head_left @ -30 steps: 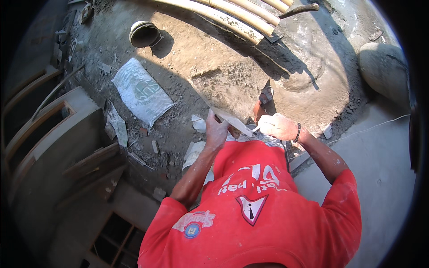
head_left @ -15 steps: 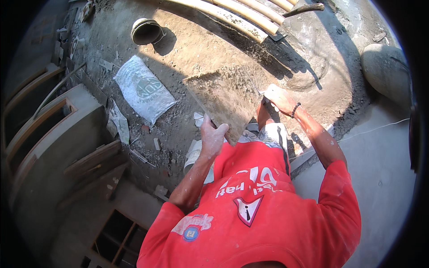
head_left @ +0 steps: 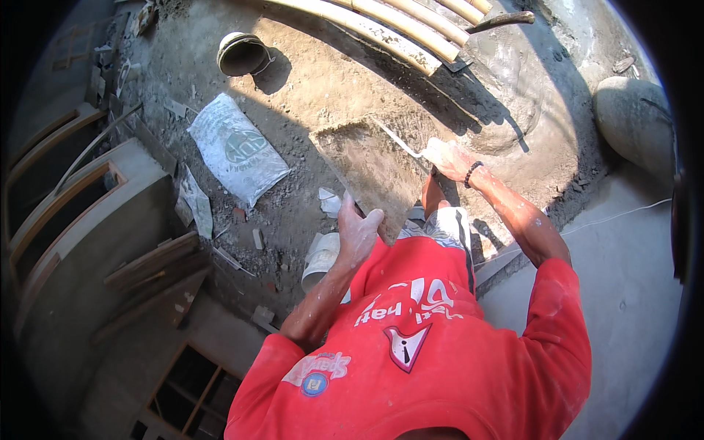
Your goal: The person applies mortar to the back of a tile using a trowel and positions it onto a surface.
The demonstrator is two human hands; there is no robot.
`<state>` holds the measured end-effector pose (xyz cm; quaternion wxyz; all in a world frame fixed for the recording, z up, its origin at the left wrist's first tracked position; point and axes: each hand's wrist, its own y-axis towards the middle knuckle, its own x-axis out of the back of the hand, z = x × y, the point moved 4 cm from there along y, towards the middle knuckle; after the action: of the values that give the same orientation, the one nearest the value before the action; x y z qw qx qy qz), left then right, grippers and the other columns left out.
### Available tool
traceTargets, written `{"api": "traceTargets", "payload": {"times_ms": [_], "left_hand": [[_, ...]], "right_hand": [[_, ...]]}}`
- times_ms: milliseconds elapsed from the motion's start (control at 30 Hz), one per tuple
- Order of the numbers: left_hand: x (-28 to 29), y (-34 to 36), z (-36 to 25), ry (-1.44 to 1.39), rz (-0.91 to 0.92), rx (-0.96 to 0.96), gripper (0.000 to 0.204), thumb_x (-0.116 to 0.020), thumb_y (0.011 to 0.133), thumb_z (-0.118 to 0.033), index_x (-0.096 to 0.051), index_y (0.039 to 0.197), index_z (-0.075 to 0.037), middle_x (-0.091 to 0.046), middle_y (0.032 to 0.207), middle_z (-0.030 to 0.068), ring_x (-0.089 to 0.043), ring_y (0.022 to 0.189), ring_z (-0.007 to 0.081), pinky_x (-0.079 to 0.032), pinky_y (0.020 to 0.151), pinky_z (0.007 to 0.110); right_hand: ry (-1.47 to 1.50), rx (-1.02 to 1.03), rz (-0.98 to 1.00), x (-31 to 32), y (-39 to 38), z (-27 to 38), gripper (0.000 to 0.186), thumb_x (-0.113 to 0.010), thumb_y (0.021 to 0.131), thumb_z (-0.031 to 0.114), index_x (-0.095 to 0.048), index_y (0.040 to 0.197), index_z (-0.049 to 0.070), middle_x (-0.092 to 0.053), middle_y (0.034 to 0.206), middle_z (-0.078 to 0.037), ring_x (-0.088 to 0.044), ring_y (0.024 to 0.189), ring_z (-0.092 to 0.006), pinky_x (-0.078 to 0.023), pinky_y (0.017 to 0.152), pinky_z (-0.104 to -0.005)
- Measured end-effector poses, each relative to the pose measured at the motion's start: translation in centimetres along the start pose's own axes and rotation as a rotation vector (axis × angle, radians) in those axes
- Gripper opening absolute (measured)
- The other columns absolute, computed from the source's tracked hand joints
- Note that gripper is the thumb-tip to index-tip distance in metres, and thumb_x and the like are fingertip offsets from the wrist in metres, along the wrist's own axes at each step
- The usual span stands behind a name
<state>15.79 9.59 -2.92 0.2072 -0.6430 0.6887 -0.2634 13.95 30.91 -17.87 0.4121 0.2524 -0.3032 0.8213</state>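
A flat, rough board [head_left: 367,165] smeared with brown-grey mortar is held out in front of my body. My left hand [head_left: 358,233], dusted white, grips its near left edge, thumb over the top. My right hand [head_left: 449,160], with a dark bead bracelet at the wrist, is closed around a trowel [head_left: 398,139]. Only the handle's end and a thin pale blade seen nearly edge-on show, above the far right part of the board. Most of the handle is hidden in my fist. I cannot tell whether the blade touches the board.
A white sack [head_left: 238,150] lies on the dirt floor to the left, with a bucket [head_left: 243,55] beyond it. Another white bucket [head_left: 321,258] stands by my left forearm. Bamboo poles [head_left: 381,28] lie at the far side. Wooden frames [head_left: 66,213] stand at the left.
My right hand has shifted a little left, and the trowel blade has swung left over the board, showing more clearly. The board and my left hand have moved slightly right.
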Motion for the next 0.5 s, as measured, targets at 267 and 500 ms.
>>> {"api": "traceTargets", "payload": {"times_ms": [267, 500], "left_hand": [[0.3, -0.1, 0.6, 0.07, 0.023, 0.035, 0.052, -0.048, 0.071, 0.008, -0.041, 0.122, 0.005, -0.055, 0.106, 0.0123, -0.057, 0.094, 0.0189, -0.047, 0.083, 0.031], [0.2, 0.1, 0.5, 0.075, -0.025, 0.02, 0.046, -0.051, 0.071, 0.003, -0.044, 0.115, 0.004, -0.057, 0.102, 0.0123, -0.057, 0.093, 0.0182, -0.045, 0.083, 0.03]], "right_hand": [[0.07, 0.251, -0.048, 1.4, 1.2, 6.7, 0.017, -0.048, 0.088, 0.023, -0.057, 0.088, 0.008, -0.055, 0.073, -0.013, -0.06, 0.067, -0.0307, -0.048, 0.056, -0.0412], [-0.014, 0.332, -0.182, 2.8, 1.9, 7.8, 0.019, -0.049, 0.087, 0.023, -0.056, 0.086, 0.005, -0.053, 0.075, -0.014, -0.06, 0.065, -0.0314, -0.048, 0.056, -0.0422]]}}
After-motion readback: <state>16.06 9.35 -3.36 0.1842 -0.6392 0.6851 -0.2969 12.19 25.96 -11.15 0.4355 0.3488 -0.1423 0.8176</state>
